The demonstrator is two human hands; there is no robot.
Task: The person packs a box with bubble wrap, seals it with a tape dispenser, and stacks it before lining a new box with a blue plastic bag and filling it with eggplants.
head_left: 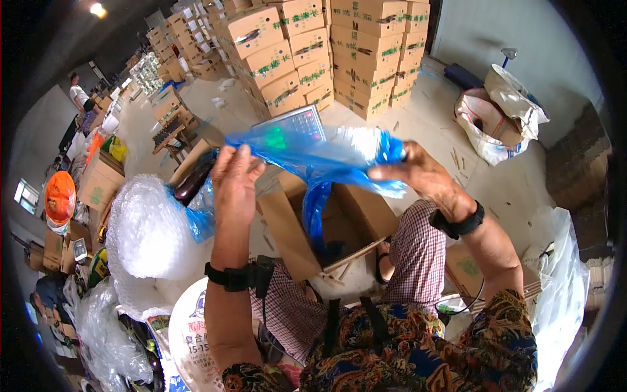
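A thin blue plastic bag (307,158) is stretched between my two hands, its middle trailing down into an open cardboard box (288,243) on the floor between my legs. My left hand (236,175) pinches one end of the bag, fingers pointing up. The other end is gripped by my right hand (421,171), thumb toward the middle. Behind the bag, partly covered by it, is a digital scale (305,120) with a keypad. Left of my left hand, a dark eggplant (193,183) lies in another carton, beside more blue plastic.
Stacked printed cartons (369,55) stand ahead. A roll of bubble wrap (147,225) is at my left, near a white printed sack (196,333). White woven sacks (486,127) sit at the right, and clear plastic sheeting (558,274) hangs closer. A person (80,95) stands far left.
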